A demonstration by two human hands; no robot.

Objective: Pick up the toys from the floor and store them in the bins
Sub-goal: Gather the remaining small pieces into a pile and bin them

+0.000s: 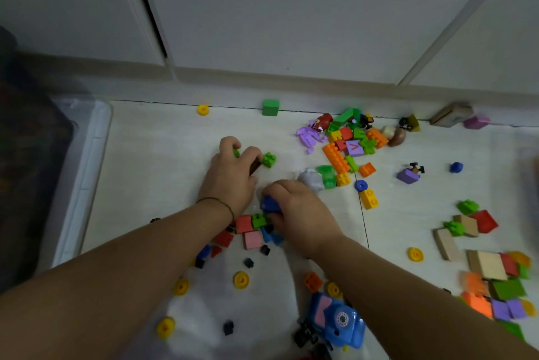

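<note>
Toys lie scattered over the pale floor. My left hand (230,173) curls round small pieces, a green bit showing between the fingers, with a green brick (268,159) at its fingertips. My right hand (294,211) grips a blue toy (270,204) just above a cluster of red, pink and green blocks (250,228). A heap of coloured bricks (350,141) sits at the far middle, near the wall. A clear plastic bin (87,173) stands at the left; its inside is dark.
Wooden and foam blocks (493,272) crowd the right edge. A blue toy camera (335,321) lies near the bottom. Yellow wheels (241,280) and small black pieces dot the near floor. A green cube (270,107) and a yellow ring (203,110) sit by the skirting.
</note>
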